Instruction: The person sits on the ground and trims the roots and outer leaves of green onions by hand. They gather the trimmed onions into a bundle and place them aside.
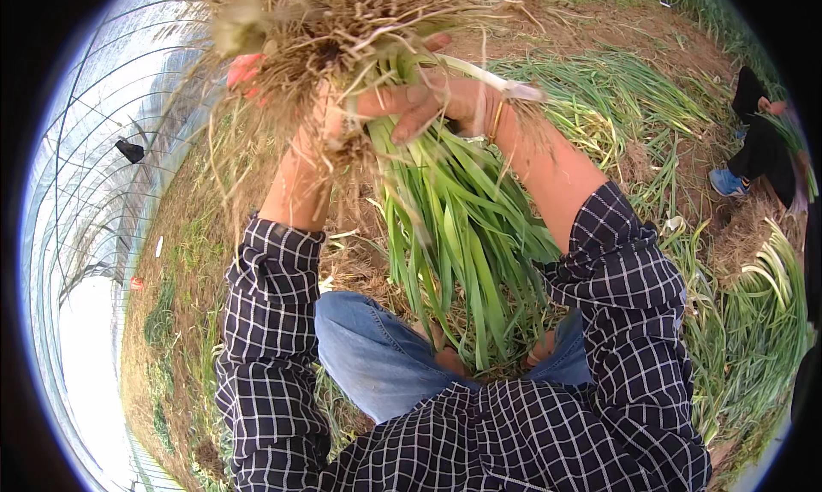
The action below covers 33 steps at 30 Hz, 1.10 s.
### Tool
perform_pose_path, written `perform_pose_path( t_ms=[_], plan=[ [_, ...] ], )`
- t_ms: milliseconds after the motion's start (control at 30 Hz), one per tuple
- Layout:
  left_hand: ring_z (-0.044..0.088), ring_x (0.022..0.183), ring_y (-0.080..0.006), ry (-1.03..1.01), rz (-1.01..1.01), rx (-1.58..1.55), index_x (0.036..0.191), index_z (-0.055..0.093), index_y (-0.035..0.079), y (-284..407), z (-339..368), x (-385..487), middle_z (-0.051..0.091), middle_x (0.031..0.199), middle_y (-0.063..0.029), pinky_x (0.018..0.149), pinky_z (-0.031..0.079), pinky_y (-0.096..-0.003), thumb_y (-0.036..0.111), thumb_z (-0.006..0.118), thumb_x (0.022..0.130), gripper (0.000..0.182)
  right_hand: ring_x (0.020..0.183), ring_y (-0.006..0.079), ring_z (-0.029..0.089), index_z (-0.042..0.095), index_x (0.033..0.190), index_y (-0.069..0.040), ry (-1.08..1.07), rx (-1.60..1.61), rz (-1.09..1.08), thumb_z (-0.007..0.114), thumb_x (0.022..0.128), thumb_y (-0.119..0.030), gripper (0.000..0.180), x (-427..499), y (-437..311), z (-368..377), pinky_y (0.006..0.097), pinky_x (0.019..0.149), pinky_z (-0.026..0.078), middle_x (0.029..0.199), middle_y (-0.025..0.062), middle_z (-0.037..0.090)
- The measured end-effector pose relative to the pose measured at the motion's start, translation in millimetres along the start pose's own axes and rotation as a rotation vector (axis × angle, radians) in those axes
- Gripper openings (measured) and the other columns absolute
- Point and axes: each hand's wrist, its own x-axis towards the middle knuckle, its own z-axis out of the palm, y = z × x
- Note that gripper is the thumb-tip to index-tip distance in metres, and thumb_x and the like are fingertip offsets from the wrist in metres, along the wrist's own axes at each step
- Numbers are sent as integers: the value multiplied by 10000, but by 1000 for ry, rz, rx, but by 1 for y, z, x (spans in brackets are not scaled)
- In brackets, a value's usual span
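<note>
A bunch of green garlic or a similar allium (462, 235) hangs before me, its long green leaves pointing down towards my lap. Tangled brown roots (334, 17) spread at its upper end, partly blurred. My left hand (379, 101) grips the bunch just below the roots, thumb across the front; roots cover most of the palm. Around the stems from the other side, my right hand (449, 103) closes with bent fingers. One loose stem (491, 78) with a pale purplish end sticks out over the right wrist, beside a gold-coloured bracelet (496, 123).
More plants lie in a heap (616, 87) ahead on the right and in a pile (745, 325) at my right. A person in dark trousers (764, 161) holds plants at the right edge. The plastic-sheeted tunnel wall (83, 171) curves along the left.
</note>
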Motion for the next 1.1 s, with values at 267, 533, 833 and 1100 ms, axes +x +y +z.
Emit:
perform_pose_path(
  t_ms=[267, 533, 833, 1100],
  plan=[
    [631, 754, -236, 432, -18, -347, 955, 534, -3, -20, -69, -8, 616, 838, -125, 697, 532, -340, -12, 620, 742, 230, 922, 180, 590, 578, 1087, 2, 703, 35, 214, 594, 835, -346, 430, -81, 12, -25, 311, 819, 457, 987, 76, 628],
    [598, 820, -314, 888, 63, -474, 1015, 478, -29, -50, -154, -56, 572, 883, -158, 802, 496, -429, -68, 558, 740, 289, 802, 158, 616, 597, 970, 11, 1040, 143, 458, 522, 876, -160, 209, -190, 59, -37, 271, 732, 489, 902, 96, 640],
    [586, 805, -299, 1030, 86, -610, 976, 499, 9, -75, -143, -123, 574, 857, -137, 802, 484, -428, -40, 565, 734, 255, 764, 127, 600, 603, 918, 47, 841, 60, 461, 535, 870, -125, 191, -173, 97, 13, 260, 715, 489, 824, 80, 638],
    [569, 806, -251, 1014, 39, -738, 941, 513, 13, -80, -139, -141, 579, 844, -111, 847, 449, -416, 8, 567, 739, 209, 721, 146, 572, 614, 907, 11, 868, -196, 406, 596, 820, -129, 167, -152, 125, 36, 270, 684, 450, 823, 61, 627]
  ],
)
